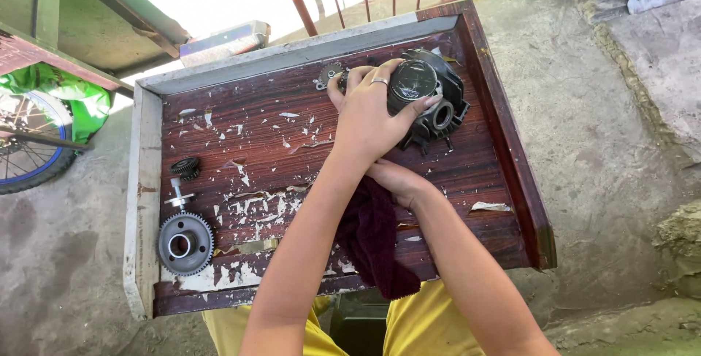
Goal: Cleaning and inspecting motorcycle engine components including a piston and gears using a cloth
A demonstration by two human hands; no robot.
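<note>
Hands both busy — left hand [369,111] clamped on black engine part [431,97], right hand [398,181] gripping dark red rag [374,243] on counter [467,173].

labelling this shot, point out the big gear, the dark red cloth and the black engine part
large grey metal gear [185,243], head view, toothed rim face
dark red cloth [374,243], head view, hanging middle fold
black metal engine part [445,93], head view, right housing

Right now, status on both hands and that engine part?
Left hand gripping black engine part on tray. Right hand under left forearm, on dark red rag. Gears lie apart, far left.
</note>
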